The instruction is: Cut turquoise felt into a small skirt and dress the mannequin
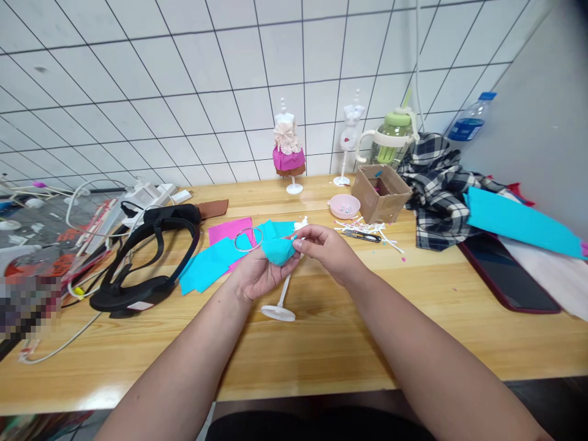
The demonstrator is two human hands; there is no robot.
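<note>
My left hand (pixel 254 274) is wrapped around a small white mannequin on a stand (pixel 278 313), which leans with its top away from me. Blue crepe paper (pixel 278 250) covers the part of the mannequin within that hand. At the paper's upper right edge, my right hand (pixel 327 247) pinches with thumb and forefinger; the exact bit between the fingertips is small and partly hidden. A thin bangle (pixel 248 239) circles my left wrist area. Beyond the left hand, flat blue paper pieces (pixel 206 264) overlap a magenta sheet (pixel 229 229).
A dressed mannequin (pixel 289 147) and a bare one (pixel 351 131) stand by the tiled wall. Around a pink dish (pixel 345 206) are a cardboard box (pixel 382 193), thread snips (pixel 362 236) and white scraps. A black headset (pixel 147 263) lies left, a phone (pixel 512 275) right.
</note>
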